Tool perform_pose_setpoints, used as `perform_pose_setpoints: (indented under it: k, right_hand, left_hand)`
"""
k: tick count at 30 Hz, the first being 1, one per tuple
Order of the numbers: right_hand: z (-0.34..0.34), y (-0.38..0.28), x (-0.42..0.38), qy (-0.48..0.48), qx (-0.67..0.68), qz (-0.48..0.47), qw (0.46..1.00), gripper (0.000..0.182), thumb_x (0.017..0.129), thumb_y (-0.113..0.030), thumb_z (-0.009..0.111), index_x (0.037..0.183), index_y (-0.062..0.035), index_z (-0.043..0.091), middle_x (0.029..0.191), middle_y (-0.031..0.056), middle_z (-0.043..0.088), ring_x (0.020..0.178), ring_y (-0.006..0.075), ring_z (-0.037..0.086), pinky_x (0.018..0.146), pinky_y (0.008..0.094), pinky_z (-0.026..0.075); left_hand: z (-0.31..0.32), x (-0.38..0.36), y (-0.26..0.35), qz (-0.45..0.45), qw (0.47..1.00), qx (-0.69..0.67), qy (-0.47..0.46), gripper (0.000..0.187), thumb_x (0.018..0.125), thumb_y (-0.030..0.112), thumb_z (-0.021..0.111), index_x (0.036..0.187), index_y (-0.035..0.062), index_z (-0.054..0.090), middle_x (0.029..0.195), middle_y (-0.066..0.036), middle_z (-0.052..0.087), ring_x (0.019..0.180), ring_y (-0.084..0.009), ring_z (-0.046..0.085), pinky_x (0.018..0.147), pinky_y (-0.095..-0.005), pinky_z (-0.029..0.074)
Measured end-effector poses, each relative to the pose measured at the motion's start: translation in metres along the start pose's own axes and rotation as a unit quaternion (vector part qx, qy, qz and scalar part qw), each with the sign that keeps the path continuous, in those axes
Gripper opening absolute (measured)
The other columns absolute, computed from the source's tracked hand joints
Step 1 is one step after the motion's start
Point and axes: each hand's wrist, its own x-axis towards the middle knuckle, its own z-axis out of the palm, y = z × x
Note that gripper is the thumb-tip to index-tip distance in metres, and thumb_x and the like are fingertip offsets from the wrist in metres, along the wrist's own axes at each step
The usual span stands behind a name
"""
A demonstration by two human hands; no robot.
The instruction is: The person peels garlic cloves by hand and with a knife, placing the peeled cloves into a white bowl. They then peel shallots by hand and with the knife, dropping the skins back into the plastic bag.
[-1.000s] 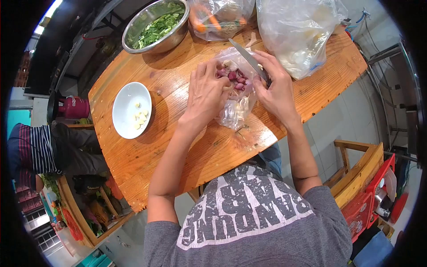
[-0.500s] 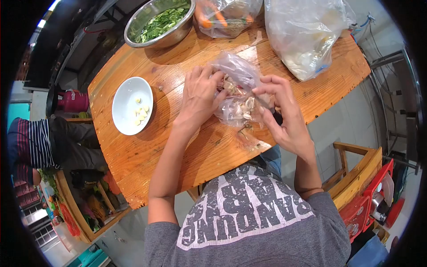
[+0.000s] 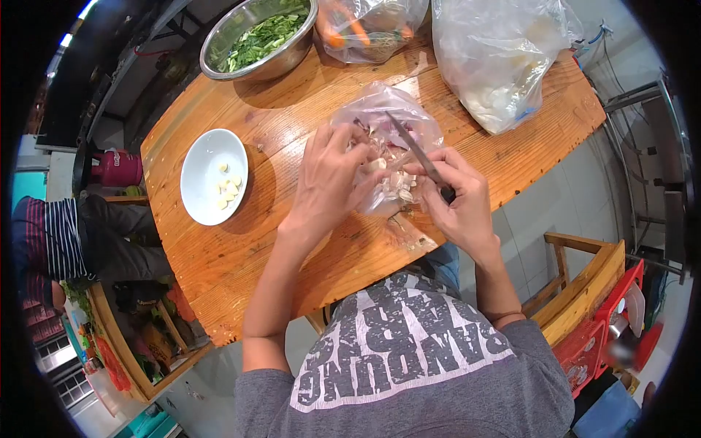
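Note:
In my right hand (image 3: 461, 201) is a knife (image 3: 418, 150) with a dark handle, its blade slanting up and left over a clear plastic bag (image 3: 391, 98). The bag lies spread on the table with garlic cloves (image 3: 398, 186), papery skins and some purplish pieces on it. My left hand (image 3: 328, 171) is at the bag's left side, fingers bent inward over the garlic; whatever is between the fingertips is hidden. Left of that hand stands a white bowl (image 3: 196, 160) with several peeled cloves (image 3: 228, 191) in it.
A metal bowl (image 3: 285, 64) of chopped greens stands at the far left of the wooden table (image 3: 255, 270). Behind the garlic are a bag with carrots (image 3: 354, 33) and a large plastic bag (image 3: 500, 62). Another person (image 3: 69, 237) is at the left.
My right hand has turned, bringing the knife blade into view above the bag. The plastic now lies flatter and more open. My left hand has shifted slightly, with its fingers still at the garlic.

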Motion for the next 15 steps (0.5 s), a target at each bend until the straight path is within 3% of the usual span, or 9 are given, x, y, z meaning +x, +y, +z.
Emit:
perform_pose_setpoints:
  k: [3, 6, 7, 9, 12, 15]
  right_hand:
    - [-0.001, -0.012, 0.005, 0.016, 0.000, 0.012, 1.000, 0.020, 0.078, 0.001, 0.062, 0.098, -0.0002, 0.066, 0.081, 0.0099, 0.062, 0.071, 0.0200, 0.063, 0.063, 0.0290, 0.048]
    - [0.004, -0.006, 0.004, 0.010, 0.028, 0.010, 0.999, 0.023, 0.082, -0.003, 0.061, 0.104, 0.0008, 0.063, 0.081, 0.0103, 0.065, 0.074, 0.0187, 0.065, 0.066, 0.0285, 0.048]
    - [0.006, -0.004, 0.004, 0.013, 0.068, 0.021, 0.997, 0.025, 0.085, -0.007, 0.059, 0.108, 0.0008, 0.061, 0.079, 0.0094, 0.064, 0.071, 0.0169, 0.063, 0.065, 0.0282, 0.047]
    - [0.009, -0.004, 0.002, 0.016, 0.146, 0.043, 0.988, 0.029, 0.090, -0.015, 0.055, 0.115, 0.0007, 0.057, 0.073, 0.0075, 0.062, 0.065, 0.0133, 0.060, 0.061, 0.0275, 0.046]
    - [-0.011, -0.022, 0.002, -0.059, 0.241, 0.182, 0.952, 0.037, 0.096, -0.023, 0.045, 0.126, -0.0013, 0.048, 0.067, 0.0022, 0.056, 0.058, 0.0082, 0.051, 0.055, 0.0236, 0.042]
    - [0.000, -0.024, -0.004, -0.048, 0.239, 0.185, 0.952, 0.038, 0.098, -0.024, 0.039, 0.127, -0.0017, 0.045, 0.067, 0.0013, 0.051, 0.054, 0.0058, 0.043, 0.053, 0.0191, 0.037]
  left_hand:
    - [-0.011, -0.009, 0.015, -0.005, 0.999, -0.025, 0.029, 0.019, 0.073, 0.015, 0.073, 0.085, 0.0030, 0.064, 0.095, -0.007, 0.060, 0.087, -0.0240, 0.055, 0.075, -0.0354, 0.044]
    - [-0.010, -0.024, 0.025, -0.149, 0.955, -0.255, 0.034, 0.019, 0.078, 0.011, 0.071, 0.090, 0.0003, 0.061, 0.092, -0.008, 0.062, 0.077, -0.0163, 0.060, 0.065, -0.0282, 0.047]
    - [-0.009, -0.026, 0.028, -0.201, 0.906, -0.370, 0.046, 0.020, 0.079, 0.011, 0.070, 0.092, -0.0005, 0.060, 0.092, -0.009, 0.063, 0.076, -0.0146, 0.061, 0.063, -0.0257, 0.048]
    - [-0.007, -0.029, 0.031, -0.293, 0.758, -0.578, 0.068, 0.022, 0.082, 0.009, 0.068, 0.097, -0.0023, 0.057, 0.093, -0.010, 0.063, 0.075, -0.0113, 0.063, 0.059, -0.0206, 0.048]
    - [0.009, -0.036, 0.023, -0.283, 0.748, -0.598, 0.057, 0.023, 0.084, 0.007, 0.065, 0.102, -0.0031, 0.053, 0.096, -0.012, 0.062, 0.082, -0.0136, 0.065, 0.064, -0.0194, 0.051]
    - [0.021, -0.038, 0.022, -0.291, 0.745, -0.598, 0.057, 0.021, 0.084, 0.004, 0.065, 0.100, -0.0034, 0.054, 0.097, -0.011, 0.062, 0.085, -0.0166, 0.065, 0.069, -0.0224, 0.054]
